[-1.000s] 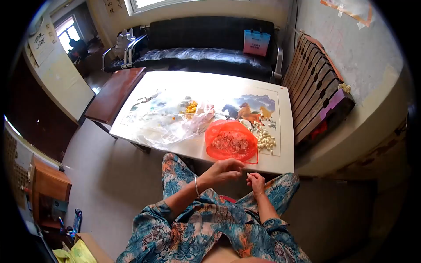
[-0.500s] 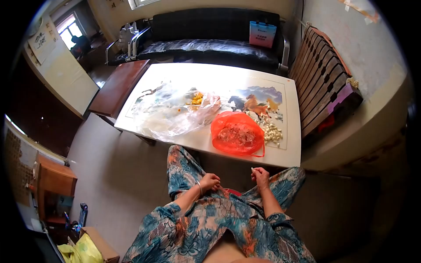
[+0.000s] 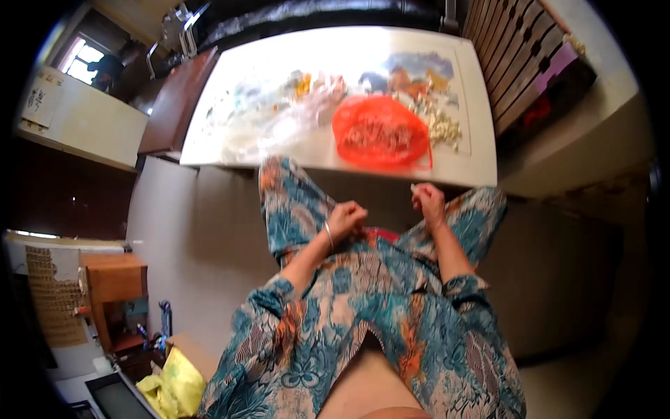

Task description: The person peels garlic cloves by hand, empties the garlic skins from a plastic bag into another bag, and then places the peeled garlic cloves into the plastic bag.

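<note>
Over my lap, my left hand [image 3: 345,219] is closed with its fingers curled in; whatever they may hold is hidden. Across from it, above my other thigh, my right hand [image 3: 428,201] pinches a small pale piece that looks like a garlic clove [image 3: 413,188]. Just beyond both hands, at the near edge of the white table [image 3: 237,150], sits an open red plastic bag [image 3: 359,155] with reddish-looking bits in it. Right beside the bag lies a pile of whitish garlic cloves [image 3: 442,131].
A clear plastic sheet or bag [image 3: 286,126] spreads over the table's left half, with yellow-orange pieces [image 3: 303,85] near it. A brown side table [image 3: 183,98] adjoins on the left. Wooden slats [image 3: 513,42] lean at the right wall. A yellow bag [image 3: 174,380] is at lower left.
The head view has tilted down, so the table and hands sit higher in the picture. Both hands keep nearly the same place over the lap, the right still pinching the pale piece.
</note>
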The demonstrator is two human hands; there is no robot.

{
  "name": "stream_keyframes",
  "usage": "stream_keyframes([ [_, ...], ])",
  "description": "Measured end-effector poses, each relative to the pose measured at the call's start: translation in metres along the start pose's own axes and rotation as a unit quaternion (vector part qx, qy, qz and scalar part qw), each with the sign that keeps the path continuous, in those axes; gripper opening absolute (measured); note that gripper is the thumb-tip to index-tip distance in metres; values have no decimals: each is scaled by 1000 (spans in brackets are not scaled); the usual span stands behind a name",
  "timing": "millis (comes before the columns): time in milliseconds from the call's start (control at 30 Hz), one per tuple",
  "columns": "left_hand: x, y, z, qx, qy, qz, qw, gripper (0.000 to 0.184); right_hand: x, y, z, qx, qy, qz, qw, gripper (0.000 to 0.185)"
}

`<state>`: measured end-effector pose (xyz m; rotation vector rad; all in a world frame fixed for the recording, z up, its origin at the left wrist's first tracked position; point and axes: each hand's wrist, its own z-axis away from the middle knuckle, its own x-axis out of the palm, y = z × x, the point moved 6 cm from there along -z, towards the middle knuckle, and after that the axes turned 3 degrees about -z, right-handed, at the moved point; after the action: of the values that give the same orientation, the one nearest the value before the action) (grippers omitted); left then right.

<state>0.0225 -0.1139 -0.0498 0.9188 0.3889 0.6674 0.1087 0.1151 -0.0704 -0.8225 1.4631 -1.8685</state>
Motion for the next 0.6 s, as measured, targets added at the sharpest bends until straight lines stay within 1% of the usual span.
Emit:
stream_keyframes([
  [67, -2, 2, -4, 76, 10, -53, 996, 32, -1, 5, 0, 19, 2, 30, 999, 14],
  [133, 1, 15, 2, 93, 15, -102, 990, 40, -1, 1, 3, 25, 14, 10, 1000, 14],
  [200, 3, 12, -1, 107, 23, -117, 987, 40, -4, 2, 2, 31, 16, 8, 999, 15],
  [267, 1, 4, -2, 67, 18, -113, 991, 36, -5, -2, -1, 36, 21, -2, 999, 13],
  [367, -4, -10, -15, 91, 11, -118, 989, 31, -6, -1, 1, 37, 26, -5, 999, 12],
  [600, -1, -2, -19, 76, -11, -111, 991, 25, -13, -12, 4, 28, 42, 1, 999, 12],
])
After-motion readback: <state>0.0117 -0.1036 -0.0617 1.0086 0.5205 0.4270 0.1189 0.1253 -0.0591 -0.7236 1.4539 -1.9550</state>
